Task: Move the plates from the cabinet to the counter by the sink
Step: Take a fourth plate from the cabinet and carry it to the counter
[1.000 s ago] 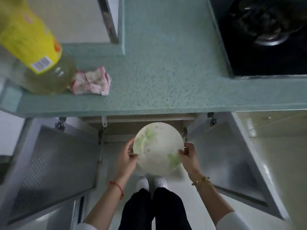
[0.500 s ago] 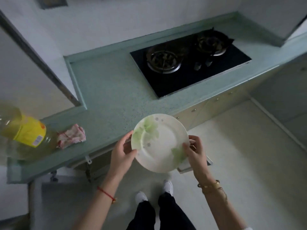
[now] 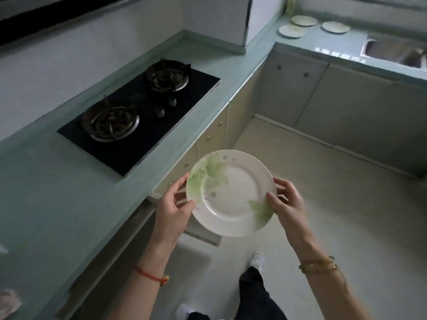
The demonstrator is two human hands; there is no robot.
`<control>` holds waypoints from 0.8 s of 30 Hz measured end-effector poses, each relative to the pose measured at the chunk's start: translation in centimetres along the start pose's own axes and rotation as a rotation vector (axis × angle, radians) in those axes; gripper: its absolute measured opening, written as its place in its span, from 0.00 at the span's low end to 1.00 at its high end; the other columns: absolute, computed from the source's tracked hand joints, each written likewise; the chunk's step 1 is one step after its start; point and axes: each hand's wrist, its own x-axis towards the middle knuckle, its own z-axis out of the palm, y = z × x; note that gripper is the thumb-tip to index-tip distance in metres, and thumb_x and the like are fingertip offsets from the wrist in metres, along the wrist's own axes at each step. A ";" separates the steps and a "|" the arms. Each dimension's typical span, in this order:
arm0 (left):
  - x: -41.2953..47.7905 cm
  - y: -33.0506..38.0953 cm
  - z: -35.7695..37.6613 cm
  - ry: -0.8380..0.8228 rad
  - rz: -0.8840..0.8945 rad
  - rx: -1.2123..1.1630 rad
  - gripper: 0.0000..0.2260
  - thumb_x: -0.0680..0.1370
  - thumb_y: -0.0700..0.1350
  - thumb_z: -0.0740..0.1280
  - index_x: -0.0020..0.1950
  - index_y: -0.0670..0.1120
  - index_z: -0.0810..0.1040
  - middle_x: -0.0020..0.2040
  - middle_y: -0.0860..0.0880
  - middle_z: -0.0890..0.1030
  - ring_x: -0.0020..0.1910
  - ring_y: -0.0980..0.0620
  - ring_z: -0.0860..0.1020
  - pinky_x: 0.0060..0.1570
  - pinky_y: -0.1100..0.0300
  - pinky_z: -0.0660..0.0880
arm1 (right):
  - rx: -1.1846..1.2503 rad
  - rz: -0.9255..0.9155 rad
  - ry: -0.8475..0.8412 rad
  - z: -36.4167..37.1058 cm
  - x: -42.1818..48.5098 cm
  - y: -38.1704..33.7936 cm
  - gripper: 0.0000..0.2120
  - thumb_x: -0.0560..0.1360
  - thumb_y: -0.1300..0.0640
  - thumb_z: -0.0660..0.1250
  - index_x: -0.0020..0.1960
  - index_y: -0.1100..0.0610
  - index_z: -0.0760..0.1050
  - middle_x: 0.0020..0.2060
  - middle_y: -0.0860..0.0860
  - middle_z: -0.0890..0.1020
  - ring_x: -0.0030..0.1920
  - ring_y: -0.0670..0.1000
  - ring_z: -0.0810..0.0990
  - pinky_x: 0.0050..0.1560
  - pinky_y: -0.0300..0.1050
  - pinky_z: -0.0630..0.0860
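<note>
1. Plate [image 3: 231, 192] w/ green leaf print held face-up over the floor, in front of the stove counter [image 3: 57, 192].
2. L hand [image 3: 172, 211] clamps its left rim, thumb on top; R hand [image 3: 287, 205] clamps the right rim.
3. 3 plates [image 3: 291, 31] already on far counter [image 3: 323, 42] beside sink [image 3: 392, 50].
4. 2-burner hob [image 3: 138, 112] at left.

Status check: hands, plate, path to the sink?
Left hand and right hand grip plate. Three plates already beside sink. Floor clear.
</note>
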 end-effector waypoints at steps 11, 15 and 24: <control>11.2 7.8 20.6 -0.114 0.087 -0.013 0.29 0.72 0.28 0.64 0.69 0.51 0.76 0.55 0.55 0.85 0.55 0.57 0.83 0.52 0.60 0.81 | -0.011 -0.065 0.201 -15.8 13.5 -5.6 0.15 0.76 0.68 0.65 0.60 0.57 0.75 0.40 0.53 0.78 0.37 0.49 0.77 0.31 0.34 0.75; 15.5 9.7 25.7 -0.149 0.103 -0.015 0.29 0.72 0.26 0.63 0.69 0.49 0.77 0.56 0.52 0.85 0.55 0.55 0.83 0.48 0.65 0.80 | -0.003 -0.076 0.241 -19.2 18.2 -7.0 0.14 0.76 0.67 0.65 0.60 0.56 0.75 0.42 0.53 0.79 0.37 0.48 0.78 0.31 0.36 0.76; 27.9 13.0 35.1 -0.246 0.099 -0.007 0.28 0.73 0.27 0.64 0.69 0.49 0.76 0.58 0.53 0.85 0.57 0.58 0.82 0.51 0.67 0.79 | 0.016 -0.050 0.305 -23.5 31.4 -9.3 0.15 0.76 0.68 0.64 0.60 0.58 0.75 0.46 0.52 0.80 0.43 0.49 0.77 0.39 0.40 0.76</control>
